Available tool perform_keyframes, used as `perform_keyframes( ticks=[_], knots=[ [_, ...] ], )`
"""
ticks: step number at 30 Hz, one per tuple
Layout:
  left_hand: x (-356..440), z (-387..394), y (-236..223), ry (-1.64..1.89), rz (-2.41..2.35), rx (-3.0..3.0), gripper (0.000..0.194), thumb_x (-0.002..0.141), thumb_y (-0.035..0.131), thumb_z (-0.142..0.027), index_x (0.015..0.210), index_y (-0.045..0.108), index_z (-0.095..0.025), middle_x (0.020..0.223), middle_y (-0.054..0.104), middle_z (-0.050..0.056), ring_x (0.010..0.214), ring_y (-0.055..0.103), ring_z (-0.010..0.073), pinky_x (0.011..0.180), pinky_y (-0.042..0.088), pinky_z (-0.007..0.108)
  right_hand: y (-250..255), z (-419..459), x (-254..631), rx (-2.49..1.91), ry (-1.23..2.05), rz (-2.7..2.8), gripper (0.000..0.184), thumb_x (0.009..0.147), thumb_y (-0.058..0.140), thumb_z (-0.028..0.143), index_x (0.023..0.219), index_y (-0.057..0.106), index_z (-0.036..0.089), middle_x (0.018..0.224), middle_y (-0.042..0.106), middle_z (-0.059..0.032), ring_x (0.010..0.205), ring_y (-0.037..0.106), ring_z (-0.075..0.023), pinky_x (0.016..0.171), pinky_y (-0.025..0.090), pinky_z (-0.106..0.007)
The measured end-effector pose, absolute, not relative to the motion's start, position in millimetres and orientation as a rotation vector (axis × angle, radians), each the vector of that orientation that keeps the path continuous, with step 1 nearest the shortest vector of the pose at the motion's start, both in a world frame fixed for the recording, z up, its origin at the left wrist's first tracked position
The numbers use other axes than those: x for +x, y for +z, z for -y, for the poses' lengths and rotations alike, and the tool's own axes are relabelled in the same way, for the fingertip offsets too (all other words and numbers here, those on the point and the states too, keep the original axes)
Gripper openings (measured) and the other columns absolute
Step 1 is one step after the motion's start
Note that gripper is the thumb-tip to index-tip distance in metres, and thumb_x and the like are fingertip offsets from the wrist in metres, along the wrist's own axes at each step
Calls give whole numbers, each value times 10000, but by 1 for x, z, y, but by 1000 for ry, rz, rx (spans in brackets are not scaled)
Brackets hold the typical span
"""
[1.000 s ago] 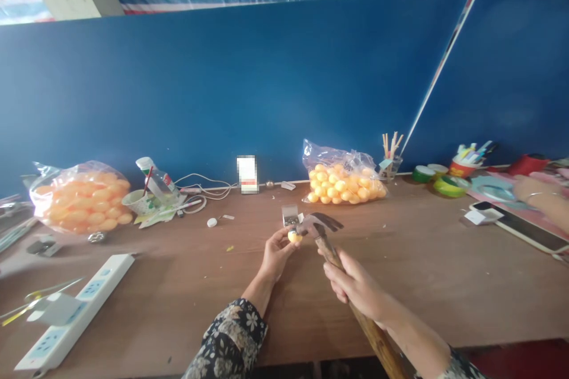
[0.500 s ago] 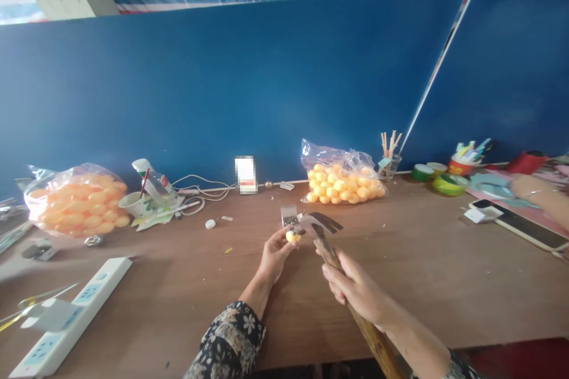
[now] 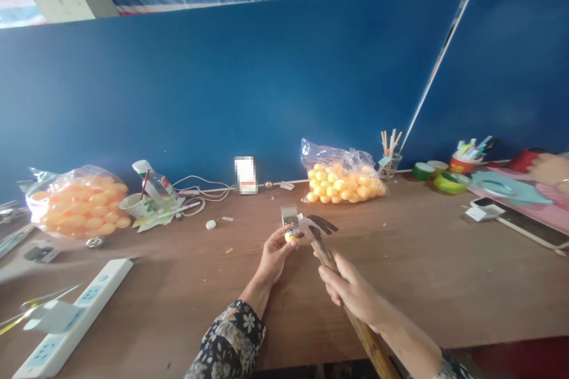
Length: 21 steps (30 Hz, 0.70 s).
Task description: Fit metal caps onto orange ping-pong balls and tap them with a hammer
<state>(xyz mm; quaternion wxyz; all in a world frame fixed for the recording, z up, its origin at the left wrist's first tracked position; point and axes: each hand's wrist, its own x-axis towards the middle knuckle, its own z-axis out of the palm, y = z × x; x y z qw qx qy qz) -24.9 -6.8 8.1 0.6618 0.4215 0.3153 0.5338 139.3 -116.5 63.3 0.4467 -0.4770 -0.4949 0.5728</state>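
My left hand point(image 3: 274, 253) pinches a small yellow-orange ball point(image 3: 291, 237), which looks like a ping-pong ball, just above the table. In my right hand point(image 3: 351, 281) is a claw hammer point(image 3: 323, 251), gripped by its wooden handle. The hammer's striking face is at the ball's right side, touching it or very close; I cannot tell which. Its claw points right. Right behind my left fingertips stands a small open box point(image 3: 289, 214) with dark, shiny bits in it, too small to name.
A clear bag of yellow balls point(image 3: 342, 183) leans by the blue partition; another bag point(image 3: 80, 201) lies at left. A power strip point(image 3: 73, 320) sits front left. Tape rolls point(image 3: 451, 183), a phone point(image 3: 533, 228) and another person's hand point(image 3: 549, 169) are at right.
The hammer head and the ball have shifted very slightly left and down; both holds stay the same. The other person's hand at right has lifted and moved away from the blue sheet.
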Motion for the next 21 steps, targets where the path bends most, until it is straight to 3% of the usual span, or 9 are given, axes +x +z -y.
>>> perform_keyframes(
  ticks=[6, 10, 21],
  knots=[
    [-26, 5, 4, 1241, -769, 925, 616, 601, 820, -291, 1174, 623, -179, 917, 720, 70, 702, 656, 139, 727, 513, 278, 74, 116, 139, -1143, 1402, 1193, 474, 856, 494, 543, 1180, 415, 208, 623, 343, 91, 466, 347, -72, 467, 327, -227],
    [-25, 6, 7, 1213, -712, 910, 559, 630, 804, -302, 1147, 631, -177, 990, 709, 89, 757, 669, 154, 748, 519, 290, 71, 115, 138, -1172, 1431, 1214, 461, 844, 501, 555, 1136, 437, 204, 621, 350, 93, 456, 348, -69, 455, 320, -224],
    [-24, 6, 5, 1215, -720, 925, 531, 593, 829, -238, 1089, 657, -154, 893, 721, 68, 671, 632, 118, 683, 504, 251, 65, 116, 136, -1155, 1447, 1215, 459, 855, 494, 548, 1158, 434, 209, 612, 348, 95, 456, 345, -70, 460, 312, -224]
  ],
)
